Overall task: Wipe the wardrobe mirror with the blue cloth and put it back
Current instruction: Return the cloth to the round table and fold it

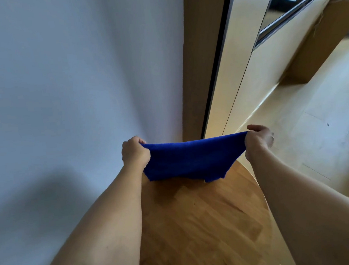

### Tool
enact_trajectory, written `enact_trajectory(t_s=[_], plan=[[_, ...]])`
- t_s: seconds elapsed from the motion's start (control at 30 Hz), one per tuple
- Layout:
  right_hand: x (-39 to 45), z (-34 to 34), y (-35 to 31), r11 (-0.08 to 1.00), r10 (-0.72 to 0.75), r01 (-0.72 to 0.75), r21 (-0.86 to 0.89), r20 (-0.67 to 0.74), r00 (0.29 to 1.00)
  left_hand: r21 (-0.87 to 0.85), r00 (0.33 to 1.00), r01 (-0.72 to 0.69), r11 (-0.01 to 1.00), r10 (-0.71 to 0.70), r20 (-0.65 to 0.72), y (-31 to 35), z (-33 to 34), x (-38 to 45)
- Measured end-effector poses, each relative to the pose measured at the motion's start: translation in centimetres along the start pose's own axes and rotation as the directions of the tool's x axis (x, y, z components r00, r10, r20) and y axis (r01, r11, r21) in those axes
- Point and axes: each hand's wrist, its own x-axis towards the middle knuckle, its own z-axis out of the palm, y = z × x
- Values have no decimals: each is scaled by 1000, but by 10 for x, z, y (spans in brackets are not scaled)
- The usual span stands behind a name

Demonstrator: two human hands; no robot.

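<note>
While the blue cloth [189, 159] hangs stretched just above the round wooden surface [200, 225], left hand [134, 153] and right hand [258, 138] each pinch a top corner, fingers curled tight.

Round wooden worktop [198, 225] sits low in the view, right up against a plain pale wall [69, 78]. Light floor [328, 140] off to the right, with what looks like a cardboard box [317, 43] further back.
</note>
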Motion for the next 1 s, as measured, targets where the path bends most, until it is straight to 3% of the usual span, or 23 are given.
enact_trajectory(t_s=[0.13,0.27,0.33,0.47,0.6,0.73,0.87,0.93,1.0], plan=[[-3,-9,14,981,-122,104,-164,-103,987,18,1000,-2,1000,2,-16,-11,-2,-1],[-3,-19,12,979,-141,114,-170,-159,977,-340,993,11,940,29,111,-8,-11,-8],[-3,-28,4,938,-218,171,-301,-129,968,-457,982,57,887,33,186,-4,-18,-12],[-8,-39,-7,846,-334,325,-423,54,941,-438,984,123,890,-54,168,0,-18,-13],[-27,-24,1,909,-207,273,-314,228,951,-342,988,79,937,-26,155,13,-5,-25],[-69,9,5,956,-71,224,-188,593,802,-302,958,4,953,83,275,28,16,-43],[-100,26,1,977,-23,165,-131,710,703,-320,903,-26,947,160,398,38,24,-57],[-104,26,-1,970,26,165,-181,747,664,-320,896,-3,947,145,421,36,21,-59],[-104,24,-2,948,66,207,-243,785,616,-231,869,-75,970,177,462,33,18,-61]])
